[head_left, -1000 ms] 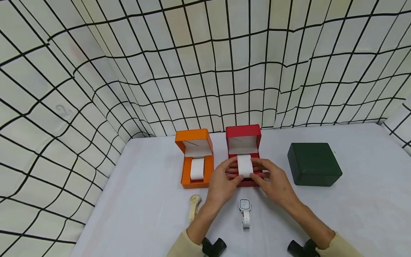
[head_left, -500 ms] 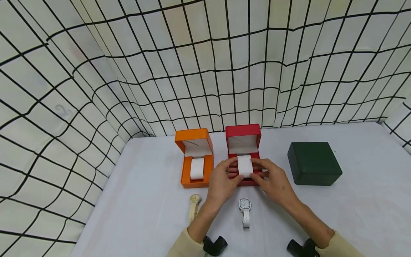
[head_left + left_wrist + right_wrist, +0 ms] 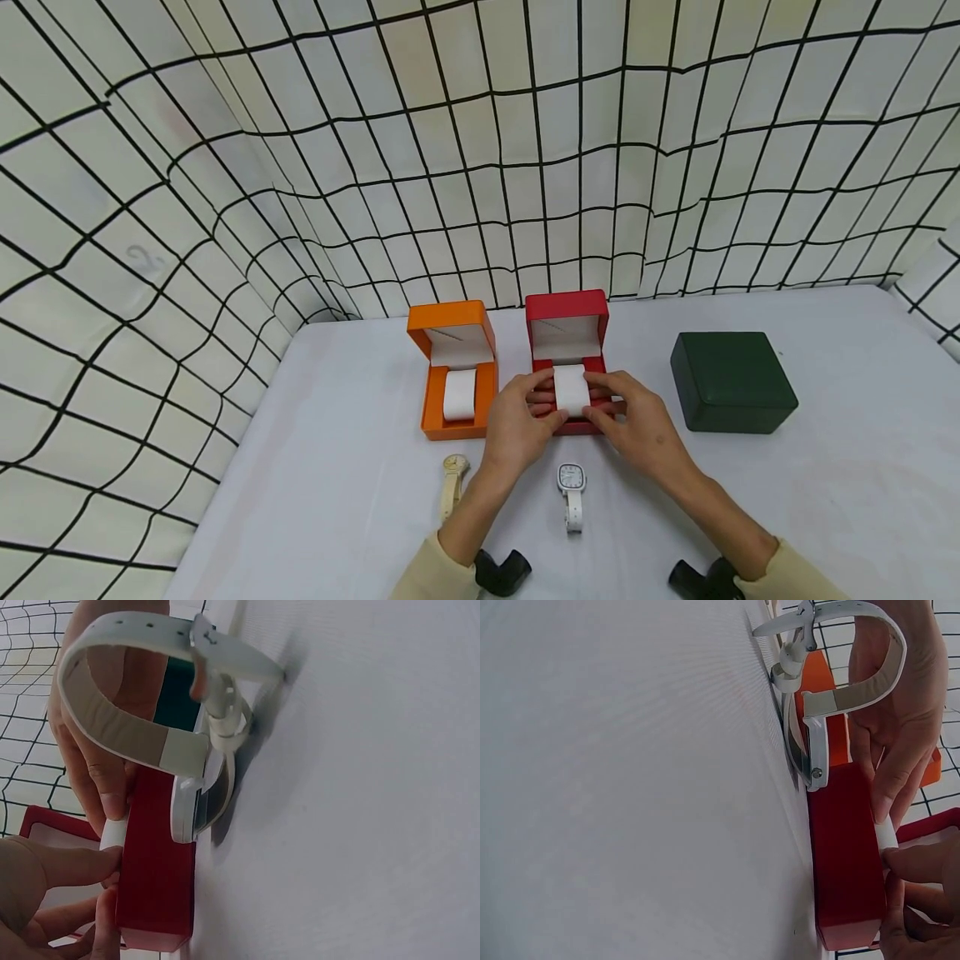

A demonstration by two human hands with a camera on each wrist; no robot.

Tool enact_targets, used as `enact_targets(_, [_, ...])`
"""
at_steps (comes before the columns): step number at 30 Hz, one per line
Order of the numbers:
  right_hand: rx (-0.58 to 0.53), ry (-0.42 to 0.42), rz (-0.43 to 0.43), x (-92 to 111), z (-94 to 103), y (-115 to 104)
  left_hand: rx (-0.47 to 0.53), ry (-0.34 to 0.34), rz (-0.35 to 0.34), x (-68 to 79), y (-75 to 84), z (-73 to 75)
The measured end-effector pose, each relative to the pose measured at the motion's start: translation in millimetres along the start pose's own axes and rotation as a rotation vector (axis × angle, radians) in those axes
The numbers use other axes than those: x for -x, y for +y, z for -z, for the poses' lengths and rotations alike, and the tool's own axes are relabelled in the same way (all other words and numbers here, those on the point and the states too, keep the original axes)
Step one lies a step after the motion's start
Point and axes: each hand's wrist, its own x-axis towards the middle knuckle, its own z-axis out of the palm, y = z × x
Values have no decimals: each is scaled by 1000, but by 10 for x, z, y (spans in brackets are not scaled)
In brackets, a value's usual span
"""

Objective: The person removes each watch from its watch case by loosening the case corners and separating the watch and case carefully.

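Note:
In the head view, the open red watch box [image 3: 567, 305] holds a white watch cushion [image 3: 572, 390]. My left hand [image 3: 519, 427] grips the cushion's left side, thumb at its lower corner and fingers along its edge. On the opposite side my right hand [image 3: 639, 423] grips it the same way. Both thumbs show pressed at the cushion's end in the wrist views, low over the box's red front wall [image 3: 154, 862]. A white-strapped watch [image 3: 572, 478] with a squarish face lies just in front of the box; its strap [image 3: 862, 694] stands in a loop.
Left of the red box stands an open orange watch box [image 3: 450, 314] with its own white cushion [image 3: 460, 395]. A cream watch [image 3: 453, 479] lies in front, partly behind my left forearm. To the right sits a closed dark green box [image 3: 733, 375]. Black netting [image 3: 480, 175] hangs behind the table.

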Motion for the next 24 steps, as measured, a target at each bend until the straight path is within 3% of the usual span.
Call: enact_targets(24, [36, -11, 4, -18, -4, -54, -53, -24, 8, -39, 25, 30])
